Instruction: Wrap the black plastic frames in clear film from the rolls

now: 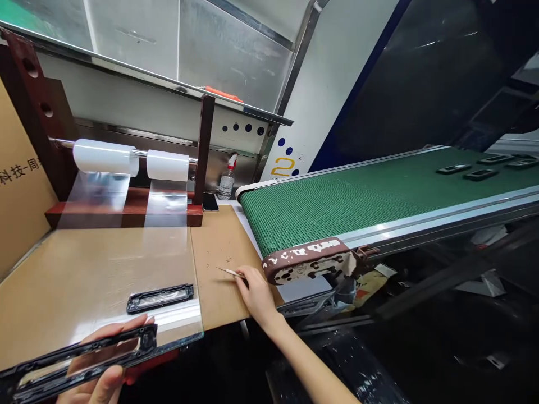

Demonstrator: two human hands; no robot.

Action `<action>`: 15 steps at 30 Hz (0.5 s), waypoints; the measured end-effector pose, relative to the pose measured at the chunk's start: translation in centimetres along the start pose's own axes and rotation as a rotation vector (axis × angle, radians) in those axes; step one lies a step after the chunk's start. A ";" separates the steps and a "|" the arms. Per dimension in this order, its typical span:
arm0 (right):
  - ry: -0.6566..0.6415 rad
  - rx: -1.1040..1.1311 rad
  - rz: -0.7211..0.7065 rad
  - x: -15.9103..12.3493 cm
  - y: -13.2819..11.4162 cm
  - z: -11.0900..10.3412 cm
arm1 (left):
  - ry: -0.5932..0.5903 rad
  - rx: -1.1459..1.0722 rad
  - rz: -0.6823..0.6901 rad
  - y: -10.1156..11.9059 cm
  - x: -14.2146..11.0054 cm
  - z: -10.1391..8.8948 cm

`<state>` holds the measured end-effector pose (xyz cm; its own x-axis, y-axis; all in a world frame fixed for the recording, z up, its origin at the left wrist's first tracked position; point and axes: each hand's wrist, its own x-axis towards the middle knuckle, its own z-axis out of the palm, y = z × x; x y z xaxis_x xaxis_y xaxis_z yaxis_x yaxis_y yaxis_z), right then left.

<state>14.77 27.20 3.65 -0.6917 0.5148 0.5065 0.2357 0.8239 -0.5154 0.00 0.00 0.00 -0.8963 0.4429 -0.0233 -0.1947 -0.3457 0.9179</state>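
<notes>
Held frame: a long black plastic frame (80,359) with an open window, at the near left edge of the worktop (219,247), tilted slightly up to the right.
Left hand: the left hand (105,365) is clamped on the held frame, fingers showing through its window and a fingertip over its top edge.
Second frame: a shorter black frame (160,297) lies flat on the clear film sheet (126,264), just beyond the held one and apart from it.
Right hand: the right hand (256,294) rests on the worktop's right edge, fingers pinched together on a thin blade tool (229,272) whose tip points left.
Film rolls: two white film rolls (130,158) sit on a rod in a dark red wooden stand (126,210) at the back, clear film running down from them onto the worktop.
Worktop: brown board, with small scraps near the tool tip.
Conveyor: a green belt conveyor (357,196) ends just right of the right hand; several black frames (480,168) ride far along it.
Back corner: a spray bottle (227,179) and a dark phone (210,202) stand between stand and conveyor.
Left edge: a cardboard box (19,185) with printed characters.
</notes>
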 end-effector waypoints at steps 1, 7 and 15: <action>-0.012 0.014 -0.047 -0.4 -0.9 -0.3 | 0.036 -0.023 0.022 0.2 -0.3 0.3; 0.018 0.015 -0.577 -1.5 -8.6 -4.0 | 0.106 -0.089 0.013 1.3 -1.5 1.0; 0.037 -0.019 -0.770 -1.0 -11.6 -5.0 | 0.157 -0.186 -0.027 3.0 -3.5 2.6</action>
<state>16.15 18.32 12.62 -0.6423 -0.1980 0.7405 -0.2913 0.9566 0.0032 3.59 -0.47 3.85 -0.9378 0.3250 -0.1220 -0.2769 -0.4884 0.8275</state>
